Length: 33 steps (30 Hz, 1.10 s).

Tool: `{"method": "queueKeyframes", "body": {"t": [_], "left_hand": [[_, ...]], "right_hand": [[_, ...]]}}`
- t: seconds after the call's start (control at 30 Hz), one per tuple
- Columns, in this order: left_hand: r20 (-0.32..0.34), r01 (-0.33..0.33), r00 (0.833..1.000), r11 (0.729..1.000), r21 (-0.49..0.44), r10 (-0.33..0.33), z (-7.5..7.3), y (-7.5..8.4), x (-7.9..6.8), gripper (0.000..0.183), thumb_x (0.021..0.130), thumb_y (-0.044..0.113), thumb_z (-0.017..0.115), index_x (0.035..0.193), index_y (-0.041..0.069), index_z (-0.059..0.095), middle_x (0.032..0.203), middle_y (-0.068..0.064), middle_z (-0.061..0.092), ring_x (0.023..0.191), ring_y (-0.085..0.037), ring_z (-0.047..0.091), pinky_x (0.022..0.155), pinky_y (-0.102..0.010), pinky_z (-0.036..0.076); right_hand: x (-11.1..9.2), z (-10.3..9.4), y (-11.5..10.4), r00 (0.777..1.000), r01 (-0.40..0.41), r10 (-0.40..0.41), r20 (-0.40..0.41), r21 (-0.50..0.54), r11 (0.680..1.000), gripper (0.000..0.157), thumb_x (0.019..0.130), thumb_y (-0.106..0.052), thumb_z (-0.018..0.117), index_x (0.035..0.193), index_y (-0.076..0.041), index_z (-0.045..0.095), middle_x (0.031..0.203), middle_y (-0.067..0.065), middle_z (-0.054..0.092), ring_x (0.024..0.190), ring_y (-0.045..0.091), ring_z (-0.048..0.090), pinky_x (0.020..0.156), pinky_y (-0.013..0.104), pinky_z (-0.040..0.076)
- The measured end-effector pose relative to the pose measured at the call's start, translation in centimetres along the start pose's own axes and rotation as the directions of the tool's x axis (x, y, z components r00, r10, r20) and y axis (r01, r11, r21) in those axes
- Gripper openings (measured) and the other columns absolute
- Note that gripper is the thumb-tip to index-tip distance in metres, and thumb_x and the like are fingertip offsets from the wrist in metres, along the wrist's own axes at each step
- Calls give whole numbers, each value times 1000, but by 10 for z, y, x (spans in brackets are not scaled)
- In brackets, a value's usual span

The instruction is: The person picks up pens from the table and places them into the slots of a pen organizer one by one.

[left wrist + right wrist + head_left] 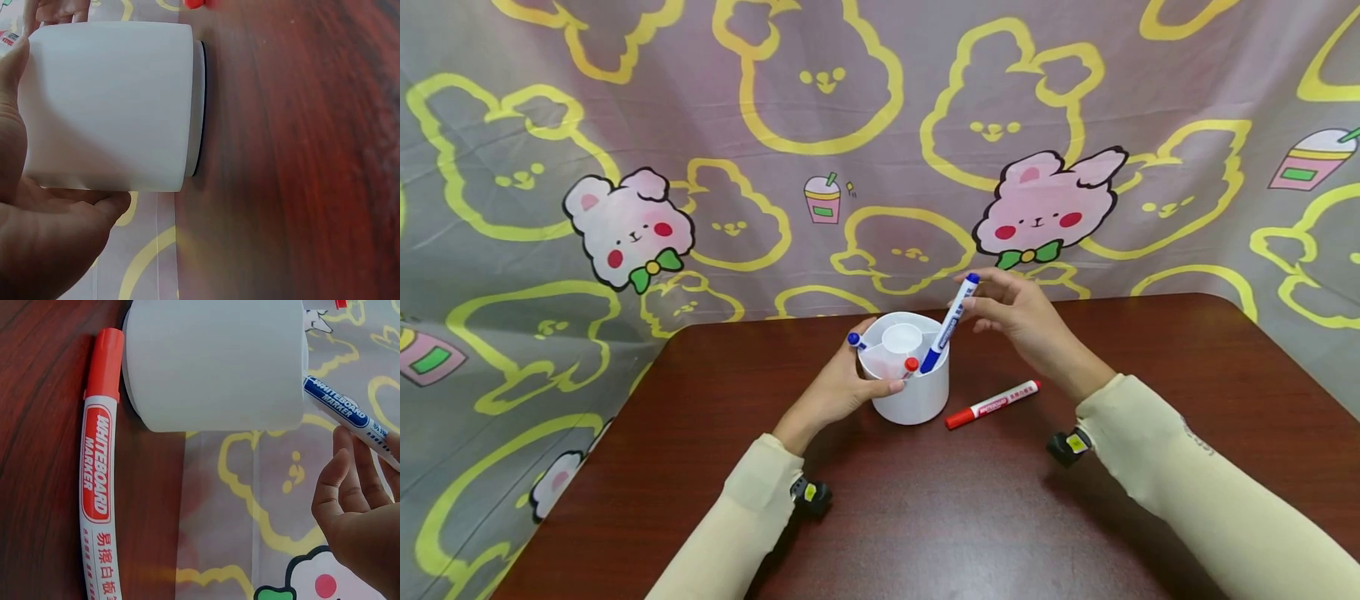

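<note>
A white round pen holder (913, 404) with several compartments stands on the table. My left hand (837, 387) grips it around the side, thumb at the front. Between the fingers and thumb of my right hand (1011, 312) is a blue whiteboard marker (955, 312), tilted, its blue cap end down inside the right compartment's rim. Another blue marker (855, 340) pokes out at the holder's left, and a red marker (911, 365) at its front. One more red whiteboard marker (99, 462) lies on the table, right of the holder; the right wrist view shows it up close.
The dark brown wooden table (880, 517) has its back edge just behind the holder. Behind it hangs a cartoon-patterned curtain (880, 183). A small black camera is strapped to each wrist.
</note>
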<state>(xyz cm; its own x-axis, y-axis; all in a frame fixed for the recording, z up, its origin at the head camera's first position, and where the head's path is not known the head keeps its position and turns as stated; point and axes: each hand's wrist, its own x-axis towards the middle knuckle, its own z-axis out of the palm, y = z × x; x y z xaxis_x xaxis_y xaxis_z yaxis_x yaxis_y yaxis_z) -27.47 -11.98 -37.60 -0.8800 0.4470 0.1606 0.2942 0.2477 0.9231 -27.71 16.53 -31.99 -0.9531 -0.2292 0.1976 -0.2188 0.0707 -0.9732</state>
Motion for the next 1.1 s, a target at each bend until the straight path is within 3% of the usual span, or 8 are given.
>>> {"method": "queueKeyframes", "body": {"t": [0.3, 0.87, 1.1], "left_hand": [[10, 5, 1000, 1000, -10, -5, 0, -2, 2, 96, 82, 15, 91, 159, 18, 35, 149, -10, 55, 132, -27, 55, 112, -45, 47], [-11, -10, 1000, 997, 79, 11, -2, 0, 1, 92, 83, 17, 89, 158, 17, 36, 146, -10, 58, 132, -27, 56, 114, -48, 45], [-12, -24, 1000, 995, 101, 25, -2, 0, 1, 88, 83, 20, 89, 156, 17, 40, 144, -9, 59, 131, -26, 56, 114, -47, 44]], "right_hand": [[-1, 10, 4, 1000, -1, 3, 27, -59, 998, 34, 101, -12, 69, 132, 0, 64, 105, -3, 73, 95, 15, 73, 80, 30, 58], [3, 26, 16, 999, -32, 31, -5, -108, 994, 30, 98, -5, 68, 127, 5, 64, 104, 6, 66, 87, 18, 63, 73, 24, 54], [2, 30, 19, 1000, -24, 22, -14, -107, 994, 29, 97, -2, 69, 125, 4, 63, 100, 5, 63, 75, 17, 56, 68, 22, 52]]}}
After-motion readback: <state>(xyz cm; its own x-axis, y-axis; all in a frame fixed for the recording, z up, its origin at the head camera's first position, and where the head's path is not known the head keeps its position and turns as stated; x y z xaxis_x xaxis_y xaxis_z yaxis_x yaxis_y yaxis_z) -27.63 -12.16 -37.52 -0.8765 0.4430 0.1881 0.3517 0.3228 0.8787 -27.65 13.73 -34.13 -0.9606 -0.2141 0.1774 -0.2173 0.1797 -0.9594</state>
